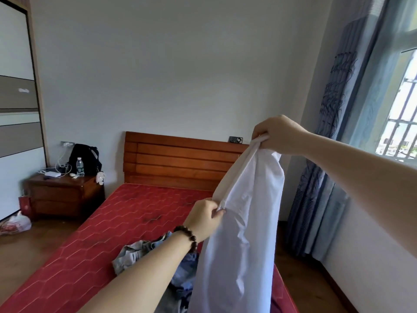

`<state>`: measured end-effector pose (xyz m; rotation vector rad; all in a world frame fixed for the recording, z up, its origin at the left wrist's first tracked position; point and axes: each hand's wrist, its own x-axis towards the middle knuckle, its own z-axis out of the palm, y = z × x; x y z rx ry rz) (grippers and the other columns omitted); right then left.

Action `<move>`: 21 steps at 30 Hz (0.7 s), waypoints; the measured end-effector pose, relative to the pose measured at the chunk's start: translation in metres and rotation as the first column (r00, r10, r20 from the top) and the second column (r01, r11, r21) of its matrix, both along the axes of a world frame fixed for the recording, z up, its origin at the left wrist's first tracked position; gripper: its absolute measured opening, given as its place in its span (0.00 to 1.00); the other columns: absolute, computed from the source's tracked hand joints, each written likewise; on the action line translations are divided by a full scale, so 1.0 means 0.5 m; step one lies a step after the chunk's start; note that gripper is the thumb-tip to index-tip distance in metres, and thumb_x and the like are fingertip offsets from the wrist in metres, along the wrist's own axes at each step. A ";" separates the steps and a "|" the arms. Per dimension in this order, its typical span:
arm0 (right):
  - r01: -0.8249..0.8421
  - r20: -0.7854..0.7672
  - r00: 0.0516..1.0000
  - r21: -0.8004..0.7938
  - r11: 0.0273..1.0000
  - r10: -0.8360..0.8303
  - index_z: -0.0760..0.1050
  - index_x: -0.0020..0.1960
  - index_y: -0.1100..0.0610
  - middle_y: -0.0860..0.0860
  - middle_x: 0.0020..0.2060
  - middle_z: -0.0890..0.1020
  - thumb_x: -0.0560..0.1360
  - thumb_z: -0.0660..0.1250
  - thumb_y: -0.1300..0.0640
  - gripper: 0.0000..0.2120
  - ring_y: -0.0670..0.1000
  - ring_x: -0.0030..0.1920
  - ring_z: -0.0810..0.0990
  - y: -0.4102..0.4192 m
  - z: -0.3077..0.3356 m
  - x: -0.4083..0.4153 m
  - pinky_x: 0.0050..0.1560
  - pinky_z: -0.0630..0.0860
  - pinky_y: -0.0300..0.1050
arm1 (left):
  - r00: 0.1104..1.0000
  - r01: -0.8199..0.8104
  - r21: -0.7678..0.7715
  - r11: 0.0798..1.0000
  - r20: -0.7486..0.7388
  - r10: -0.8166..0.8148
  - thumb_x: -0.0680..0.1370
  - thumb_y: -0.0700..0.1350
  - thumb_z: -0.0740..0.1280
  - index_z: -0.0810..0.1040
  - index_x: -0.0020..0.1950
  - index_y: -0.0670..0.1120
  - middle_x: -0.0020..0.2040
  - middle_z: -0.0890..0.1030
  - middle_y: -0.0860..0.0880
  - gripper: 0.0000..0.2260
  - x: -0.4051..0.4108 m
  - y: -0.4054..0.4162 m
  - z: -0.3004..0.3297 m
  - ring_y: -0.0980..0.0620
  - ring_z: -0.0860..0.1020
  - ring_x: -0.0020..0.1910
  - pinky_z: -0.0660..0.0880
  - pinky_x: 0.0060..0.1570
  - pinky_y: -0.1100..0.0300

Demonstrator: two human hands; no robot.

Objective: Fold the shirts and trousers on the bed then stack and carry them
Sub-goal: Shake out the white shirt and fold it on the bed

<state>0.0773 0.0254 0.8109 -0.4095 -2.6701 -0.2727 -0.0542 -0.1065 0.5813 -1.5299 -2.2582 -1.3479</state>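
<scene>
White cotton shirt [243,222] held aloft, unfolded: right hand [276,135] gripping top, left hand [206,216] pinching edge. Crumpled denim pile [140,254] near on red bed [101,233], unfolded. Nothing stacked yet; early stage.

Both bare forearms reach forward and up from the lower edge of the view. The left hand [206,216] sits lower and nearer the middle, its fingers curled inward with thumb and fingertips pinched together; a dark beaded bracelet [188,236] circles that wrist. The right hand [278,134] is raised higher, back of the hand upward, fingers bent down into what looks like a closed pinch. The right forearm slants in from the right edge.
</scene>
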 end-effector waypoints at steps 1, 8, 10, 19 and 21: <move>0.016 0.070 0.997 0.034 0.999 -0.018 0.81 0.49 0.50 0.48 0.45 0.81 0.72 0.67 0.61 0.10 0.51 0.48 0.77 0.007 0.006 0.008 0.51 0.77 0.50 | 1.000 0.016 -0.051 0.999 -0.017 -0.016 0.77 0.46 0.68 0.74 0.30 0.44 0.31 0.76 0.50 0.16 -0.014 -0.006 0.021 0.61 0.72 0.25 0.68 0.26 0.65; 0.042 -0.068 0.997 0.021 0.999 -0.040 0.82 0.54 0.56 0.49 0.45 0.80 0.72 0.71 0.61 0.11 0.51 0.48 0.76 0.041 0.023 0.037 0.46 0.68 0.40 | 0.993 0.022 0.027 0.999 -0.113 -0.019 0.77 0.48 0.69 0.78 0.34 0.44 0.29 0.76 0.53 0.13 -0.097 -0.078 0.140 0.61 0.72 0.26 0.67 0.28 0.67; 0.052 0.104 0.993 0.062 0.997 -0.058 0.81 0.54 0.55 0.49 0.46 0.80 0.73 0.71 0.60 0.10 0.50 0.49 0.76 0.032 0.000 0.019 0.47 0.67 0.40 | 0.994 0.040 -0.251 0.967 -0.091 -0.064 0.77 0.51 0.69 0.75 0.31 0.42 0.28 0.74 0.52 0.18 -0.088 -0.088 0.091 0.55 0.71 0.27 0.66 0.30 0.63; -0.013 0.089 0.996 0.009 1.000 0.012 0.82 0.50 0.52 0.46 0.43 0.80 0.72 0.69 0.58 0.08 0.50 0.48 0.75 -0.038 0.005 -0.074 0.48 0.70 0.42 | 0.963 -0.026 0.028 0.999 0.268 0.018 0.73 0.48 0.74 0.81 0.39 0.41 0.38 0.80 0.48 0.10 -0.084 -0.182 -0.067 0.54 0.78 0.37 0.74 0.39 0.58; -0.012 0.086 0.996 -0.018 1.000 0.013 0.82 0.49 0.50 0.44 0.40 0.78 0.71 0.69 0.57 0.08 0.48 0.48 0.75 -0.061 0.003 -0.086 0.47 0.68 0.41 | 0.953 -0.072 -0.034 0.997 0.292 0.078 0.71 0.45 0.74 0.81 0.42 0.43 0.40 0.81 0.49 0.06 -0.060 -0.179 -0.136 0.52 0.79 0.39 0.75 0.41 0.55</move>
